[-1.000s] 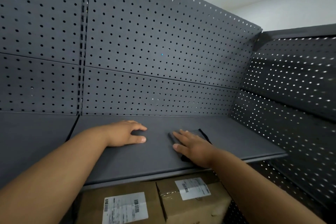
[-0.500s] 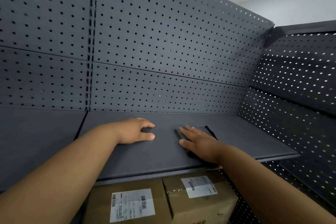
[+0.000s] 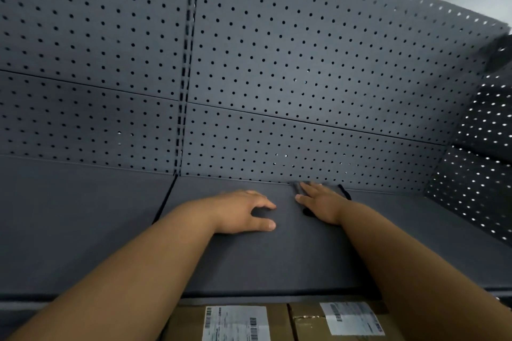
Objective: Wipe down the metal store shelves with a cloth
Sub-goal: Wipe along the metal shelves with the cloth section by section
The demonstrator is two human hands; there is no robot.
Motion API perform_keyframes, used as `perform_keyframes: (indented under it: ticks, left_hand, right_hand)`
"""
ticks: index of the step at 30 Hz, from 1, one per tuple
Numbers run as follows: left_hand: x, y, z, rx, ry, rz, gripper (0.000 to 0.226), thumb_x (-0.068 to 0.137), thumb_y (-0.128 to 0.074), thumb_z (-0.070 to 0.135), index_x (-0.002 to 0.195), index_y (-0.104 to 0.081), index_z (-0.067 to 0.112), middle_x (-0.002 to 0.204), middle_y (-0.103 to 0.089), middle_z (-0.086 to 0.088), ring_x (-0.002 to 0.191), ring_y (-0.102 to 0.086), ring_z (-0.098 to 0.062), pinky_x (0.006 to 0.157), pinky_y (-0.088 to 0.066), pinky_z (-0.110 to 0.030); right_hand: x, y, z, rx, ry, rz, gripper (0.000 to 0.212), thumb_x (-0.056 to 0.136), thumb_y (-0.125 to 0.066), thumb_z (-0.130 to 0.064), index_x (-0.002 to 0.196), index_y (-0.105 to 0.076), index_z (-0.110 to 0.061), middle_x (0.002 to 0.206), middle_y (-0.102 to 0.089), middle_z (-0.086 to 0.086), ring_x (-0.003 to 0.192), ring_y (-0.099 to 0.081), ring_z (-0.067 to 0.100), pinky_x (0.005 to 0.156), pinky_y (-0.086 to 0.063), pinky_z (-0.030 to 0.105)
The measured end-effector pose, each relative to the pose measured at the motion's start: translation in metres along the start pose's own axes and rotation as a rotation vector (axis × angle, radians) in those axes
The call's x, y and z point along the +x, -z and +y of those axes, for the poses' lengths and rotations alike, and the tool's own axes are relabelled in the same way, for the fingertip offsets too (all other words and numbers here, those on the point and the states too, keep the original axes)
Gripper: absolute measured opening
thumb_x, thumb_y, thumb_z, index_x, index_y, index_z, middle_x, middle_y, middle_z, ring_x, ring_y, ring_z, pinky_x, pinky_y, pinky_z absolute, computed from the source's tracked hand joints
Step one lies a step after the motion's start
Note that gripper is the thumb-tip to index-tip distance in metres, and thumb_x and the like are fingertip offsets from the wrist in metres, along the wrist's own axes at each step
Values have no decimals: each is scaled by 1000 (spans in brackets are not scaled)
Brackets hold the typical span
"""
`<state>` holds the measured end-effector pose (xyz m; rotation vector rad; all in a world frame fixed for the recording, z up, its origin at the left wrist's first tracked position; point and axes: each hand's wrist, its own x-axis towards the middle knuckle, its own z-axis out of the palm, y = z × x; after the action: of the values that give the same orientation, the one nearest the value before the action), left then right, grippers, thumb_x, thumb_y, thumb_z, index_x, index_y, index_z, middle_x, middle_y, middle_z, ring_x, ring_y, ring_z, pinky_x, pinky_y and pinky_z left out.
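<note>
A dark grey metal shelf runs across the view below a perforated back panel. My right hand lies flat with straight fingers on a dark grey cloth, pressing it onto the shelf close to the back panel. Most of the cloth is hidden under the hand; only its edges show. My left hand rests palm down on the bare shelf to the left of the cloth, fingers loosely bent and holding nothing.
A second shelf section adjoins on the left across a seam. A perforated side panel closes off the right end. Two cardboard boxes with white labels sit below the shelf's front edge.
My right hand has slid the cloth away from me toward the back panel. The left hand has stayed in place on the shelf. The camera has moved closer and tilted.
</note>
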<state>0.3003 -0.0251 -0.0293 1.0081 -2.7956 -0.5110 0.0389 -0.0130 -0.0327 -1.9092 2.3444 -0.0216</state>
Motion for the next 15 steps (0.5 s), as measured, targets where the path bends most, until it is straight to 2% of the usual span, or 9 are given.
perform_keyframes:
  ticks: [3,8,15]
  left_hand:
    - [2,1,-3,-9,-14,8,62,88,-54,65,144,-41,42,156,-32,13,143,-29,-9,118,-25,-44]
    - [1,1,-5,-8,-13,18,61,86,-55,67,142,-42,45,154,-33,17,142,-28,-8,118,-22,-46]
    - [3,2,-3,6,-29,20,60,86,-55,67,141,-43,46,152,-35,18,141,-30,-8,118,-24,-41]
  right_hand:
    - [11,0,0,-6,-19,3,70,96,-25,-65,155,-10,-31,164,-2,2,150,-3,24,119,-4,45]
    - [9,-2,0,-19,-15,-1,70,97,-21,-64,156,-7,-30,164,1,2,150,0,24,118,-2,44]
    - [-23,-7,1,-32,24,-9,68,96,-18,-64,155,-5,-33,164,3,-2,150,4,19,118,-1,42]
